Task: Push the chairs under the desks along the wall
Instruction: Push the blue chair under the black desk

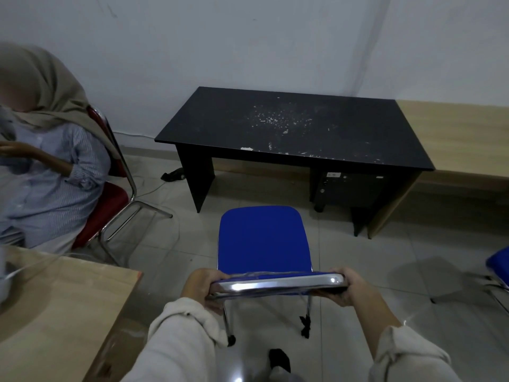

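Both hands, left [202,285] and right [348,289], have fingers clamped on the blue chair [263,241]; push crooked and it'll clip the black table [289,128] leg.

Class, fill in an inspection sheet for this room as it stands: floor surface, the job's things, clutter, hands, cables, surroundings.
Surface: tiled floor, glossy, with a dark scrap near the person's feet.
Job's things: blue chair stands in front of the black desk, not yet under it; the desk sits against the wall.
Clutter: white flecks on the desk top; a computer case under its right side.
Hands: left hand and right hand grip the ends of the chair's chrome backrest rail.
Cables: a thin cable on the floor left of the desk.
Surroundings: a seated person on a red chair, left; a second blue chair, right edge.
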